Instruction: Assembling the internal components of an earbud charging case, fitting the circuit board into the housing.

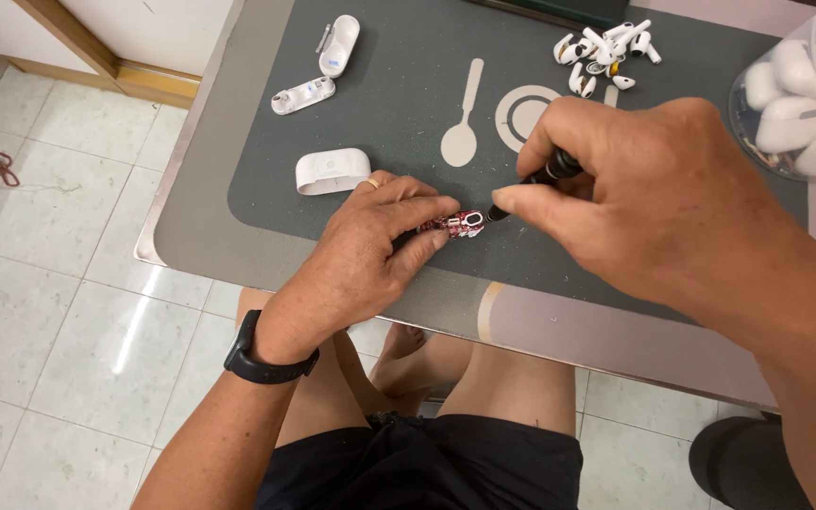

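While two opened white cases [318, 71] lie well beyond it and a shut white case [332, 171] sits just past its knuckles, the left hand [365, 247] pinches a small red-and-white part [463, 224] at its fingertips. Immediately right, the right hand [654, 203] grips a black tool [545, 177], its tip seemingly touching that part.

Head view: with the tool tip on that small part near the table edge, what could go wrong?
1. The tool in the right hand could slip off the small red and white part and jab the left hand pinning it.
2. The part lies near the mat edge; a slip could knock it to the floor.
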